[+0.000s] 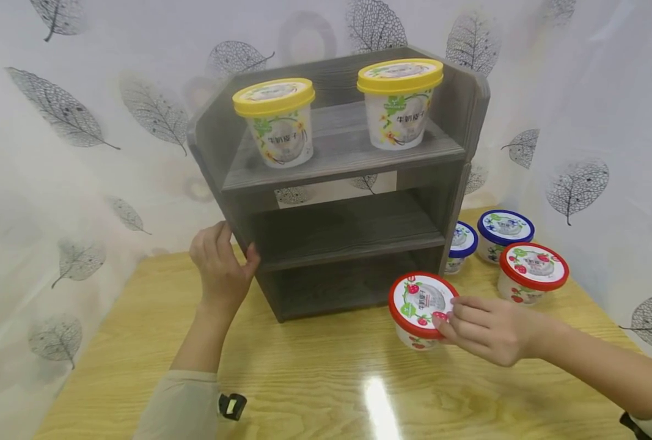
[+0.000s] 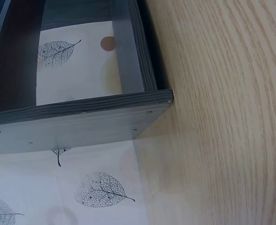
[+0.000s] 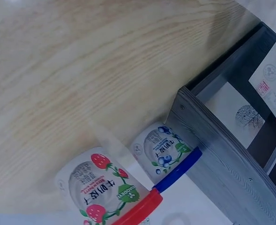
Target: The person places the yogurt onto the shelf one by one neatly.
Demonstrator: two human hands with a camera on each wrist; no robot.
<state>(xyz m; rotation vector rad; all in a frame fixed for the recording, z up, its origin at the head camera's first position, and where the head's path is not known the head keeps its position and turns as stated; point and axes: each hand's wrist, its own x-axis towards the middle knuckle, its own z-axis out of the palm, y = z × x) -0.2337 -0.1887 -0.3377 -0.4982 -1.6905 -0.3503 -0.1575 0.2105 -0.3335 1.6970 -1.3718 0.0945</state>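
Observation:
A grey wooden shelf rack (image 1: 353, 244) stands on the table. At its left side panel, my left hand (image 1: 218, 263) grips the edge, the thumb at the front and the other fingers partly hidden along the side. My right hand (image 1: 487, 330) pinches the lid rim of a strawberry pudding tub (image 1: 421, 302) with a red lid. That tub is upright, in front of the rack's lower right end; its white side shows at the right edge of the right wrist view (image 3: 273, 84). Neither hand shows in its own wrist view.
Two yellow-lidded tubs (image 1: 282, 131) stand on the top shelf. Right of the rack are another red-lidded tub (image 1: 531, 275) and two blue-lidded tubs (image 1: 504, 235), one partly hidden by the rack. A leaf-patterned white sheet (image 1: 111, 153) hangs behind the table (image 1: 304, 366).

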